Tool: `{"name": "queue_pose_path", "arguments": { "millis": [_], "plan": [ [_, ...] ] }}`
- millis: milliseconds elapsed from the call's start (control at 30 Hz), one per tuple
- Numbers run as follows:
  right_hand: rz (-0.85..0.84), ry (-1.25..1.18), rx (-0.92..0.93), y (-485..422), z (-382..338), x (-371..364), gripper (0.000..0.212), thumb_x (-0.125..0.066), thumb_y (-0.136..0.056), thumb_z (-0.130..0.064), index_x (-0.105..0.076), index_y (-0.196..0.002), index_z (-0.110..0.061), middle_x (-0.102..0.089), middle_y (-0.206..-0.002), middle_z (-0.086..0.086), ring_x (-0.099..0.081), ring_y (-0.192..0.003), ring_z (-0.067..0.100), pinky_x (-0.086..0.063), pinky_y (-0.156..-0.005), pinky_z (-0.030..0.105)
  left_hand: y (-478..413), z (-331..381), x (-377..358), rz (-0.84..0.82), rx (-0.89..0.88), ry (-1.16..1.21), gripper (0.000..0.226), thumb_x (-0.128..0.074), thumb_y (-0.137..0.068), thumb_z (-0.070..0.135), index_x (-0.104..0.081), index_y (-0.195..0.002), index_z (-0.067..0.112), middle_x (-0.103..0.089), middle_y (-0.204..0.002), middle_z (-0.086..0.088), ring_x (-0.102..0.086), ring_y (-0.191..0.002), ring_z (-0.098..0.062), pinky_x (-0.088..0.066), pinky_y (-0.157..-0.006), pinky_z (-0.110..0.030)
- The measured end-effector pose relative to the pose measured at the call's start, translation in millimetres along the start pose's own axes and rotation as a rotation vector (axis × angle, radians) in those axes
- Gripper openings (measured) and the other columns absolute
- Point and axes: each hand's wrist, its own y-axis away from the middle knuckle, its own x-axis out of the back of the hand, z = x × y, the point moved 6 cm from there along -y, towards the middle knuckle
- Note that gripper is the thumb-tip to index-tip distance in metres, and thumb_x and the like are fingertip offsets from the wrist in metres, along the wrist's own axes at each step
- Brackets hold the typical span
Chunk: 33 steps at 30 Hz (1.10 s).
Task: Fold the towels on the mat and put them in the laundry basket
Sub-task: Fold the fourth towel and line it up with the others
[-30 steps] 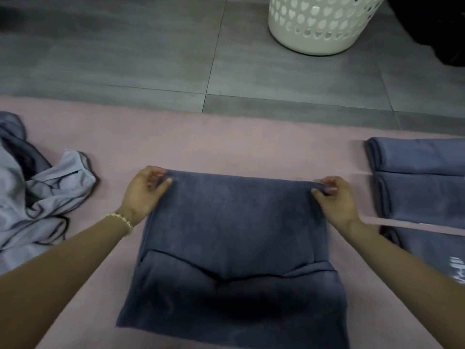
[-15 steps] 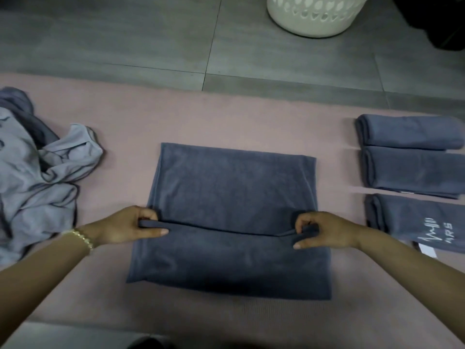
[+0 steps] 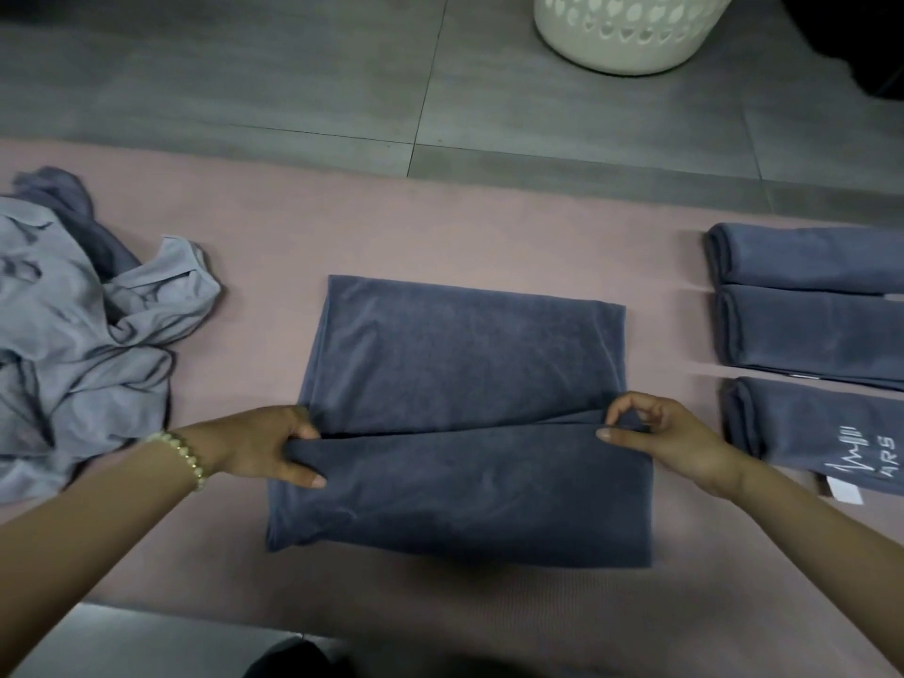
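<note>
Fold newly askew on towel point(image 3: 455, 364) in tight grip of left hand point(image 3: 264, 445), right hand point(image 3: 670, 437); "ARS" towel point(image 3: 822, 433) beside.

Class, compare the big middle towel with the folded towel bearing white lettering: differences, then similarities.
The middle towel is broad and part-folded; the lettered towel is a narrow finished bundle. The left grip and right grip hold the middle towel's fold; nothing touches the lettered towel. Only the lettered towel shows white lettering; the middle towel looks plain. Both are dark blue-grey, lying on the pink mat.
</note>
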Motion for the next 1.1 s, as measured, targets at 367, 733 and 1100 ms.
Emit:
{"name": "queue_pose_path", "arguments": {
  "millis": [367, 733, 1100],
  "plan": [
    [0.05, -0.256, -0.137, 7, 26, -17, 0.093, -0.09, -0.024, -0.06, -0.072, -0.101, -0.011, -0.074, -0.099, 0.005, -0.07, -0.092, 0.016, -0.054, -0.07, 0.017, 4, -21, -6, 0.093, 0.219, 0.235, 0.055, -0.072, -0.059, 0.067, -0.06, -0.09, 0.022, -0.063, -0.086, 0.009, -0.058, -0.079, -0.004, -0.043, -0.07, -0.016],
    [-0.026, 0.072, 0.032, 5, 0, -16, 0.031, -0.082, -0.066, -0.026, -0.067, -0.093, -0.023, -0.067, -0.099, -0.009, -0.06, -0.092, -0.007, -0.041, -0.081, 0.002, 11, 16, -5, 0.254, -0.213, 0.134, 0.042, -0.071, -0.06, 0.066, -0.064, -0.086, 0.034, -0.062, -0.088, 0.014, -0.059, -0.088, -0.003, -0.044, -0.081, -0.016],
    [-0.074, 0.204, 0.049, 16, 18, -17, 0.028, -0.079, -0.054, -0.034, -0.061, -0.072, -0.023, -0.057, -0.067, -0.015, -0.045, -0.057, -0.002, -0.035, -0.056, 0.01, 48, 0, -52, 0.255, -0.317, -0.499, 0.041, -0.048, -0.077, 0.063, -0.065, -0.101, 0.033, -0.051, -0.125, 0.009, -0.048, -0.113, -0.009, -0.032, -0.096, -0.019]
  ]
}}
